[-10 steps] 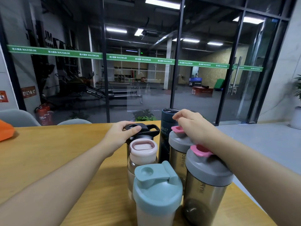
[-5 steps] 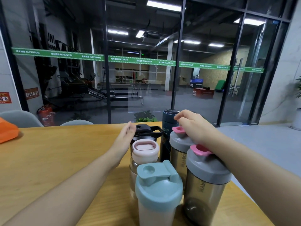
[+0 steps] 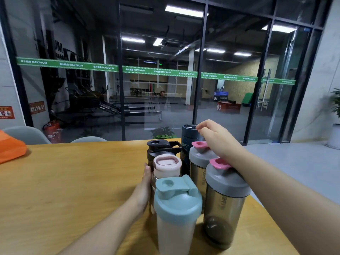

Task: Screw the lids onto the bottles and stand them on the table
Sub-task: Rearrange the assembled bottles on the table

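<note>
Several lidded bottles stand bunched together on the wooden table (image 3: 77, 181). My left hand (image 3: 145, 183) lies with straight fingers against the left side of the pink-lidded bottle (image 3: 166, 165). Behind that one stands a black-lidded bottle (image 3: 161, 148). My right hand (image 3: 215, 138) hovers with loosely curled fingers, its tips at the right rim of the tall dark blue bottle (image 3: 187, 134). The right forearm passes over two smoky shakers with grey lids and pink caps, one further back (image 3: 199, 156) and one nearer (image 3: 226, 183). A teal-lidded shaker (image 3: 176, 197) stands nearest me.
An orange bag (image 3: 11, 151) lies at the table's far left. Grey chair backs (image 3: 27, 134) show beyond the far edge. The table's right edge (image 3: 276, 223) runs close beside the bottles. A glass wall stands behind.
My left hand left the black lid, opened, and dropped to the side of the pink-lidded bottle. My right hand slid slightly right, uncovering more of the dark blue bottle's lid.
</note>
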Motion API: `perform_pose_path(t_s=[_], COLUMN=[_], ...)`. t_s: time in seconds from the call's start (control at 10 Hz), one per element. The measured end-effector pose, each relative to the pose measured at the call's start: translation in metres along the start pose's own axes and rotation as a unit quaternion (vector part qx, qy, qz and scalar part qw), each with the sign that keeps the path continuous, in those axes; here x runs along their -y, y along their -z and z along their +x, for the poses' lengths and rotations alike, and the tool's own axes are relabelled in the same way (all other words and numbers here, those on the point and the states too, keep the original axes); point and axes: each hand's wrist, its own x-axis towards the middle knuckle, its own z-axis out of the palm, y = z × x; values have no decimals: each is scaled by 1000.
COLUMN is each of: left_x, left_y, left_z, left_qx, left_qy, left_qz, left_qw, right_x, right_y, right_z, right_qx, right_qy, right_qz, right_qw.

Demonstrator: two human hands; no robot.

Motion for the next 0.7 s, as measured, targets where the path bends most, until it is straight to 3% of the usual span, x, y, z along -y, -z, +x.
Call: perform_pose_path(t_s=[0.3, 0.4, 0.5, 0.6, 0.7], left_x=[0, -1, -3, -5, -11], left_y=[4, 2, 0, 1, 0], left_z=[-20, -35, -48, -72, -100], left_qx=[-74, -85, -45, -24, -4], left_qy=[33, 26, 17, 4, -6], left_qz=[108, 81, 101, 133, 167], left_qw=[991, 993, 994, 991, 986], right_x=[2, 4, 6, 6, 10], right_y=[1, 2, 4, 8, 12], right_z=[-6, -9, -14, -19, -24], right_qx=[-56, -80, -141, -140, -62], right_qy=[37, 70, 138, 179, 175], right_qz=[8, 32, 23, -17, -117], right_qw=[998, 994, 980, 974, 976])
